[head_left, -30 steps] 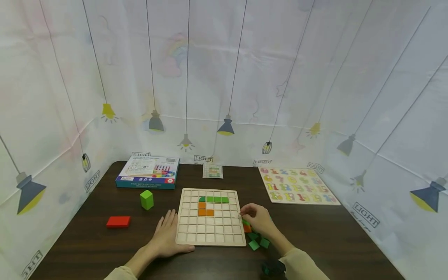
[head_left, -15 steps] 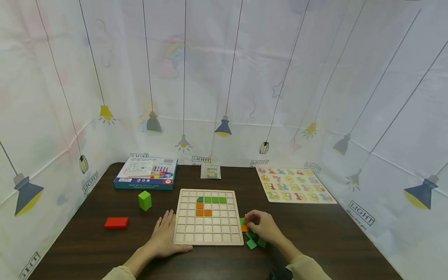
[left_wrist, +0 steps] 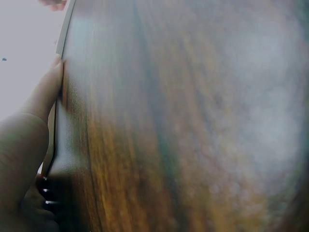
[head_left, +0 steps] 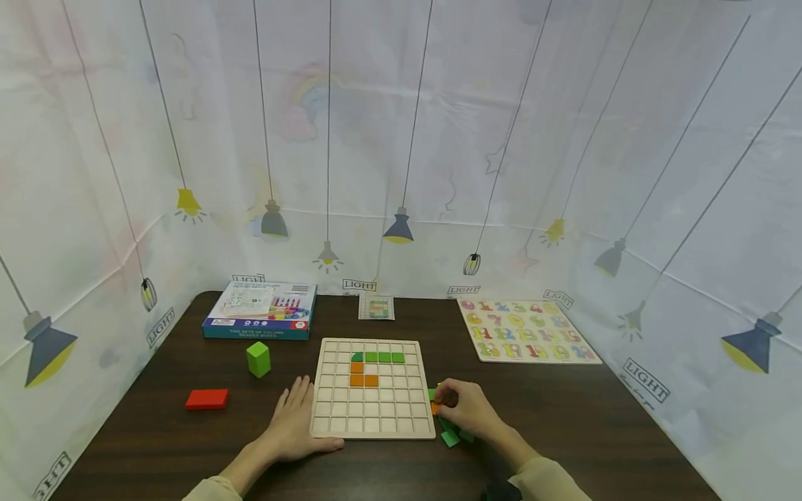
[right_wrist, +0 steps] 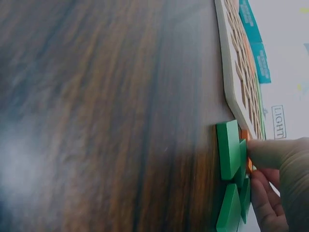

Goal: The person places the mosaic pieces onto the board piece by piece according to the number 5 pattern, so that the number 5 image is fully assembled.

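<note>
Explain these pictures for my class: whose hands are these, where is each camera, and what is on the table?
No machine here, just a person's bare hands. The wide picture is from a head camera, the close ones from each wrist. The table holds a grid board with tiles, a box, a card, a number board, a green block and a red block. The left hand rests against the grid board. The right hand touches an orange tile; whether it grips it is unclear.
</note>
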A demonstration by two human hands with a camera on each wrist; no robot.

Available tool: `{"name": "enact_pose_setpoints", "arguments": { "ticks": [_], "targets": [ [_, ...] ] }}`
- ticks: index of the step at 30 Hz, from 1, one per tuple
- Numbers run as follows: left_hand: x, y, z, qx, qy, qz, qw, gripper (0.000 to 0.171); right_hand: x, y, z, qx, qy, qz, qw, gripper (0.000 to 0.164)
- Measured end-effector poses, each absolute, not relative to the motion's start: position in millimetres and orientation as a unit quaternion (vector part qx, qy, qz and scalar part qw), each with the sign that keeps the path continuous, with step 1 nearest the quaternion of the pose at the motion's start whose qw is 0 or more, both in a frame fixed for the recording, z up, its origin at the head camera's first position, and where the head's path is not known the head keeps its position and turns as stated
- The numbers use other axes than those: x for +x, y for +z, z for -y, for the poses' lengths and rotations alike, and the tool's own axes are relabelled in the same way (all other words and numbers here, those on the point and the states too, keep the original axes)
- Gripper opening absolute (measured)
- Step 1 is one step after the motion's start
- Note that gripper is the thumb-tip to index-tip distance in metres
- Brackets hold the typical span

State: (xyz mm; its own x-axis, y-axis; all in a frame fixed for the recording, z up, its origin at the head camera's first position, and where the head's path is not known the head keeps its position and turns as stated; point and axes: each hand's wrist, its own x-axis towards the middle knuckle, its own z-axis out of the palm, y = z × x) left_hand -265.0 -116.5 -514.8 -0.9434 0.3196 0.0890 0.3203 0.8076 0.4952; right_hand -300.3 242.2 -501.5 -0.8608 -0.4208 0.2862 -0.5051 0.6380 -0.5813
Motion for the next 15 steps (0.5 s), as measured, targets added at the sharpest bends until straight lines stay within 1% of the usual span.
{"name": "enact_pose_setpoints", "arguments": {
  "ticks": [5, 12, 15],
  "targets": [
    [-264.9, -519.6, 117.8, -0.172, -0.270, 0.947, 0.003, 0.122, -302.8, -503.2, -239.0, 0.244, 0.328, 0.909, 0.079, 0.016],
    [-264.0, -517.8, 117.6, -0.171, -0.265, 0.949, 0.000, 0.124, -303.4, -500.5, -242.8, 0.262, 0.299, 0.915, 0.063, 0.016],
    [-264.8, -516.9, 117.1, -0.171, -0.262, 0.950, -0.003, 0.125, -302.5, -500.0, -244.3, 0.275, 0.293, 0.913, 0.068, 0.016]
  ]
}}
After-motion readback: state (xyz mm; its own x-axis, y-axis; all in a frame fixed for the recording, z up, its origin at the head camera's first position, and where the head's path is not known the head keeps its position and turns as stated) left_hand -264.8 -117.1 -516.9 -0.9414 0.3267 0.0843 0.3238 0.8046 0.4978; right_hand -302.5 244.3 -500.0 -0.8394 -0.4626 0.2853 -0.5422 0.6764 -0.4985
